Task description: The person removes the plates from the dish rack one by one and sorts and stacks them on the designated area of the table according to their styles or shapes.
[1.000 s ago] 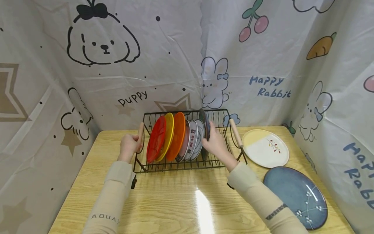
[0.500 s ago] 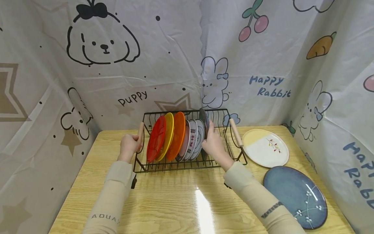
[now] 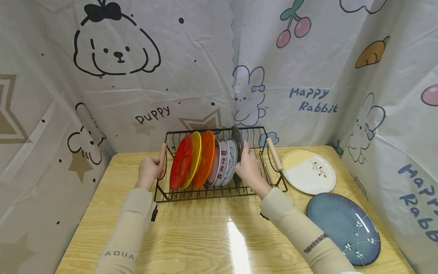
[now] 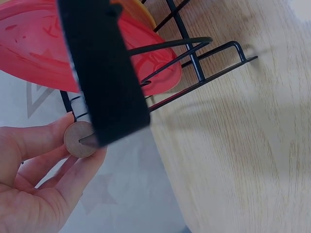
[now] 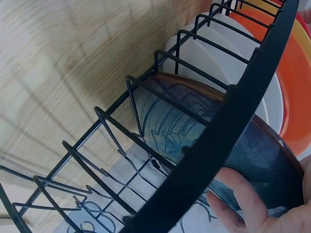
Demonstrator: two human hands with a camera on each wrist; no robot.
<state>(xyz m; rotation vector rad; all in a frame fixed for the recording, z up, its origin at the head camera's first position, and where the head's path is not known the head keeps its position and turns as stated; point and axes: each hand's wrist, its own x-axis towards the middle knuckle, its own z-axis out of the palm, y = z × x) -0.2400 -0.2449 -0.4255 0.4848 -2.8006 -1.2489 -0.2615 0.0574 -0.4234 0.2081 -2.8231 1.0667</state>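
A black wire dish rack (image 3: 205, 196) stands on the table with a row of upright plates in it. My left hand (image 3: 149, 173) grips its left wooden handle (image 3: 162, 153), whose round end shows between fingers and thumb in the left wrist view. At the right end of the row, my right hand (image 3: 251, 169) holds a dark blue plate (image 5: 265, 162) by its edge, thumb on one side and fingers on the other. That plate stands on edge between the rack's wires. Left of it are pale patterned plates (image 3: 231, 161), then an orange plate (image 3: 204, 158), a yellow plate (image 3: 196, 152) and a red plate (image 3: 181, 161).
Right of the rack a cream and yellow plate (image 3: 304, 177) lies flat, close to the right wooden handle (image 3: 274, 154). Nearer lies a large blue oval plate (image 3: 342, 224), beside my right forearm. A printed curtain (image 3: 202, 76) hangs behind and at both sides of the wooden table (image 3: 191, 236).
My right hand and forearm have shifted slightly left, with the dark blue plate still in the same part of the rack. The left hand keeps its grip. The head view has turned slightly.
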